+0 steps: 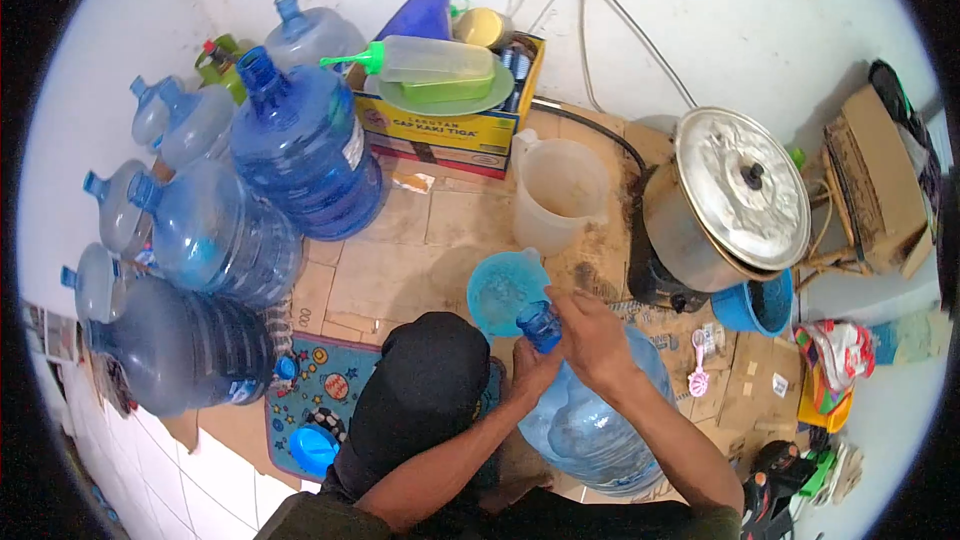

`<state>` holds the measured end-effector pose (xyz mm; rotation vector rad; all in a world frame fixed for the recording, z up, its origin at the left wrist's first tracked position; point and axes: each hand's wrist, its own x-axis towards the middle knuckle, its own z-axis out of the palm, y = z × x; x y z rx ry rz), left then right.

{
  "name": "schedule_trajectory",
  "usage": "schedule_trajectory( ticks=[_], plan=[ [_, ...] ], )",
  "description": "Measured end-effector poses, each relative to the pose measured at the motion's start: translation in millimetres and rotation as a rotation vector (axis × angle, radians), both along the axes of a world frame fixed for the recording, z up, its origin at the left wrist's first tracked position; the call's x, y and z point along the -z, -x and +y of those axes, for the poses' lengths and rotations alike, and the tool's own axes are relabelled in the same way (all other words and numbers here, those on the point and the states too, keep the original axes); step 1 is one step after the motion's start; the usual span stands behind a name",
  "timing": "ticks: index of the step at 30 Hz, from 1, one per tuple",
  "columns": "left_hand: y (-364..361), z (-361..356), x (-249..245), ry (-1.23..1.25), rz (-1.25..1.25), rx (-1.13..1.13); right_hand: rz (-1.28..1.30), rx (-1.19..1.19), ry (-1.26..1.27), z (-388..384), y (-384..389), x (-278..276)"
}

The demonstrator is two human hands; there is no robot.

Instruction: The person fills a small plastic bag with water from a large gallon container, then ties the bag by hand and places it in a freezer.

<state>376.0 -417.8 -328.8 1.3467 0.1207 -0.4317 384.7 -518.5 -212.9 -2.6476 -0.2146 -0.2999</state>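
Observation:
A large clear blue water jug [600, 420] is in front of me, leaning, its darker blue neck [540, 326] pointing towards a turquoise dipper [483, 308]. My left hand [537, 368] is closed around the lower side of the neck. My right hand [590, 335] grips the neck from the other side, fingers partly hidden. The dipper is beside the mouth and seems to hold some water. Just behind it is a translucent white pitcher [560, 190].
Several blue water jugs [215, 240] line the left wall. A lidded metal pot [690, 225] sits on a stove [660, 285] at right, near a blue bucket [765, 305]. A yellow carton [435, 140] with bottles stands at the back. A pink brush [698, 375] lies right.

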Motion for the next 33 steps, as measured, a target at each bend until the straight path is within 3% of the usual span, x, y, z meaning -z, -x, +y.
schedule_trajectory(
  ticks=[2, 6, 10, 11, 12, 18, 20, 33],
  plan=[
    [-1, 3, -3, -0.134, 0.064, 0.186, 0.028, 0.049, -0.003, -4, -8, 7],
    [-3, 3, -14, -0.071, 0.048, 0.182, 0.116, 0.198, -0.058, -9, -27, -2],
    [-5, 4, -38, -0.221, -0.019, 0.076, 0.118, 0.153, 0.006, 3, -41, -9],
    [-3, 5, -42, -0.242, -0.038, 0.050, 0.021, 0.108, 0.035, 5, -44, -7],
    [-3, 5, -38, -0.241, -0.032, 0.047, -0.077, 0.063, 0.063, 6, -45, -5],
    [-2, 3, -8, -0.170, 0.006, 0.239, 0.031, 0.062, 0.085, 9, -36, 5],
    [0, 0, -7, -0.159, -0.073, 0.064, 0.029, 0.017, 0.057, 5, -32, 10],
    [3, -6, 11, -0.119, -0.136, 0.064, -0.070, -0.101, 0.105, 5, -29, 3]
  ],
)
